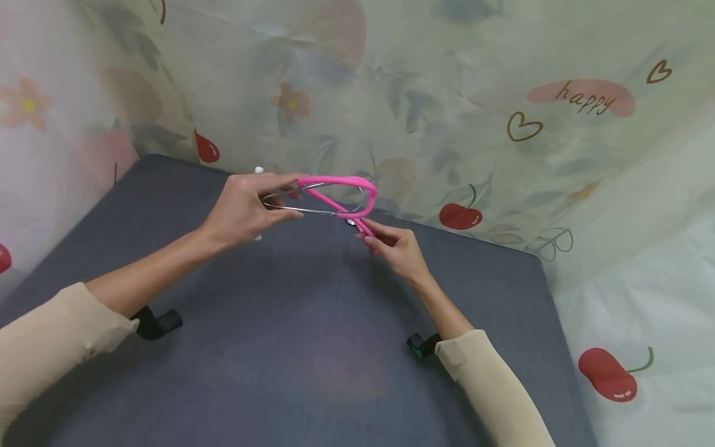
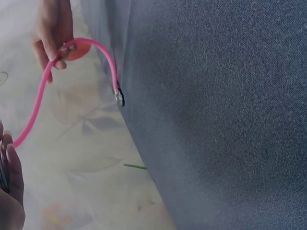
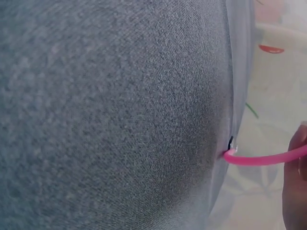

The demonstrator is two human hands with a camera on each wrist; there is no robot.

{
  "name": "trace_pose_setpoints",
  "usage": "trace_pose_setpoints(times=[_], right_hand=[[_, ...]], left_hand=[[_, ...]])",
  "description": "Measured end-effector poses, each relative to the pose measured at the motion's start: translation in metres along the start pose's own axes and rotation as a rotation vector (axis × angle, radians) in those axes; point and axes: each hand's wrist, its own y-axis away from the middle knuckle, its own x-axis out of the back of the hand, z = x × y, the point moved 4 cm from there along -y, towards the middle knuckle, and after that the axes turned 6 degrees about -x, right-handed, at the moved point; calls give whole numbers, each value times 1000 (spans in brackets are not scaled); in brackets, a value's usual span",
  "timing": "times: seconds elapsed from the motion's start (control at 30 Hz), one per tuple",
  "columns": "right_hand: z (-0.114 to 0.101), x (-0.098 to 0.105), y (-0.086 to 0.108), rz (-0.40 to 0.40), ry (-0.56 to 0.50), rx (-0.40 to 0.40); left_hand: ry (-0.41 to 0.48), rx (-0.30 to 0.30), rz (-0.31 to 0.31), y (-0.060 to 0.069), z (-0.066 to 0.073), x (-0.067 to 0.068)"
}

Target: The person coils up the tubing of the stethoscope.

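A stethoscope with pink tubing (image 1: pixel 365 183) is held up over the far part of the table. My left hand (image 1: pixel 242 205) grips its metal ear tubes (image 1: pixel 313 212), and a white ear tip (image 1: pixel 259 169) pokes out above that hand. To the right and a little lower, my right hand (image 1: pixel 399 248) pinches the pink tube between thumb and fingers. In the left wrist view the tube arches over from the right hand (image 2: pixel 55 38) down to the metal chest piece (image 2: pixel 119 97). That chest piece hangs near the table's edge; whether it touches the cloth I cannot tell.
Dark grey cloth covers the table (image 1: pixel 313 347). A printed curtain (image 1: pixel 424 93) with cherries, hearts and flowers stands right behind the table and along its sides. Black wrist cameras (image 1: pixel 159 323) sit at both cuffs.
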Motion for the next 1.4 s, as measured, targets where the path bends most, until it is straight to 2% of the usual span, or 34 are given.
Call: trace_pose_setpoints(times=[0.17,0.27,0.43,0.57,0.77,1.0,1.1,1.2,1.4], right_hand=[[-5,-4,3,-13,-2,39],[-8,-6,4,-23,21,96],[-3,-6,3,-32,142,228],[-2,-6,6,-23,260,272],[-10,-7,15,-77,389,291],[-20,-8,28,-127,511,292],[-24,-10,32,-166,531,302],[-27,-11,36,-200,541,328],[-31,-10,41,-282,541,338]], left_hand=[[-51,21,10,-2,-6,3],[-68,32,14,-3,-9,5],[-120,42,2,-4,-13,5],[-146,67,-25,-1,-17,2],[-157,134,-116,7,-27,-8],[-246,155,-242,20,-38,-22],[-265,178,-289,24,-40,-28],[-272,189,-317,26,-41,-34],[-255,171,-340,25,-41,-43]])
